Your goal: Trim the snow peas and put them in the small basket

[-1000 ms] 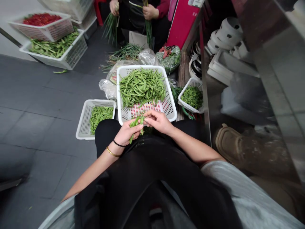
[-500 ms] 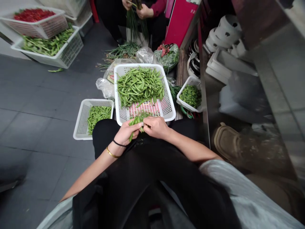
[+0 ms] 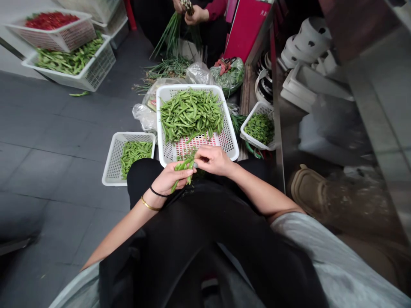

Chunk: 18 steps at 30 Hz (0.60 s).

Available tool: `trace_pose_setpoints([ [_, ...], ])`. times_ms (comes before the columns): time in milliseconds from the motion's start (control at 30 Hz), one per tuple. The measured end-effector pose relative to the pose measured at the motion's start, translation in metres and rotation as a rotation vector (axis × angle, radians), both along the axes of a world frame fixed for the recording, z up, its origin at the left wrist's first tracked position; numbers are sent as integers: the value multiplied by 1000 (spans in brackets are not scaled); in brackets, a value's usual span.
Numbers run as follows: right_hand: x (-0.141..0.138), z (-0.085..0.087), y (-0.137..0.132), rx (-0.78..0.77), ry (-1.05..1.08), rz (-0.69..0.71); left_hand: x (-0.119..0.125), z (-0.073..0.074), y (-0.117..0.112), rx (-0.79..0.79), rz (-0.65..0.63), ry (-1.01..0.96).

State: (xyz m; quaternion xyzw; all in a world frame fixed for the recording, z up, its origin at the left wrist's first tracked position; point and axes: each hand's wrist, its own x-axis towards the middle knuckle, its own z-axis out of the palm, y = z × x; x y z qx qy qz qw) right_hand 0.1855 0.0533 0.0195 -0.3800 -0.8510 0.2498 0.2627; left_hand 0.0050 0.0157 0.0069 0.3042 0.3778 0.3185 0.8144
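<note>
My left hand (image 3: 173, 177) is closed around several green pea pods (image 3: 178, 182) just over my lap, at the near rim of a large white basket (image 3: 233, 147). My right hand (image 3: 213, 160) meets it from the right, thumb and fingers pinched at the tip of one pod. Something grey shows at the fingertips there, too small to make out. A heap of pea pods (image 3: 192, 113) fills the basket's far part, and small green scraps lie near its front. Left of my knee, a smaller white basket (image 3: 111, 167) holds more pods (image 3: 136, 154).
A basket of chopped greens (image 3: 260, 128) stands at right beside a metal shelf edge. Plastic bags (image 3: 144, 117) and scallions (image 3: 170, 68) lie behind the large basket. Another person's hands (image 3: 195, 15) hold scallions. Stacked baskets (image 3: 96, 79) with red peppers (image 3: 51, 20) stand far left.
My right hand has lifted slightly, and the pods in my left hand show more. The other person's scallions have swung left. The whole view has shifted slightly.
</note>
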Motion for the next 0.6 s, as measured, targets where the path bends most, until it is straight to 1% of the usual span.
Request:
trace_pose_setpoints([
  [67, 1, -1, -3, 117, -97, -59, 0, -3, 2, -77, 71, -48],
  [133, 7, 2, -5, 162, -85, -113, 0, -5, 5, -104, 199, -52],
  [200, 18, 7, -5, 140, 17, -166, 0, -6, 7, -48, 340, -5],
  [233, 23, 10, -4, 105, 69, -189, 0, -6, 7, -1, 398, 29],
  [300, 29, 12, -3, -18, 133, -204, 1, -6, 7, 94, 474, 104],
  [367, 26, 9, -3, -153, 123, -140, 3, -5, 6, 164, 484, 184],
  [400, 22, 5, -3, -191, 91, -81, 3, -4, 5, 198, 469, 234],
  [433, 17, 1, -4, -197, 40, -21, 3, -2, 4, 243, 443, 299],
  [500, 7, -8, -5, -138, -99, 82, -1, 3, 1, 389, 422, 481],
  [567, 1, -14, -5, -52, -240, 151, -9, 10, -1, 601, 413, 679],
  [600, 0, -15, -5, -12, -297, 174, -14, 13, -2, 705, 385, 764],
])
